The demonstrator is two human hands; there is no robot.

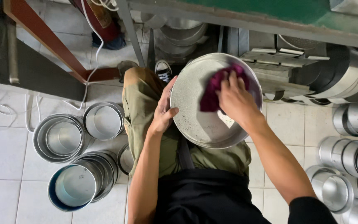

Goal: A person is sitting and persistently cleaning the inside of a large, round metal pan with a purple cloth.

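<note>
Black cloth of an apron nearest, covering the lap, with olive trousers showing beyond it and one dark sneaker on the tiled floor. Above the lap, a wide round metal pan, tilted up toward the camera, dull and speckled inside, resting against the knees. Left hand clamped on the pan's left rim, thumb over the edge onto the inner face, fingers behind. Right hand pressed flat inside the pan, fingers closed down on a crumpled magenta rag, rag touching the pan's bottom in its upper half.

On the floor to the left, nested stacks of round metal tins, the nearest with a bluish rim, two more stacks just behind it. On the right, further tins lying on their sides in rows, shiny and close-packed.

Farther off, a white cable trailing across the tiles, a red-brown slanted bar, and under the green-topped bench more large pans and dark-edged metal rings stacked in shadow.
</note>
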